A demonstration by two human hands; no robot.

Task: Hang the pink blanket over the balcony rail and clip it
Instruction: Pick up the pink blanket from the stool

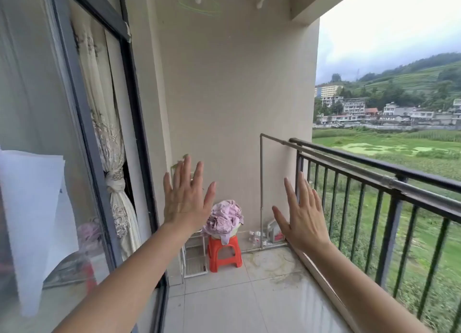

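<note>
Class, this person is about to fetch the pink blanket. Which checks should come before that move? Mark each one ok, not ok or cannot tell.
1. Hands free: left hand and right hand are raised with straight fingers and hold nothing. Ok.
2. Blanket found: the pink blanket lies bundled on top of the orange stool by the far wall. Ok.
3. Room to drape: nothing hangs on the top of the balcony rail. Ok.
4. Clips ready: none show in this view. Cannot tell.
5. Footing: the floor tiles show marks near the rail, which may be wet or dry. Cannot tell.
</note>
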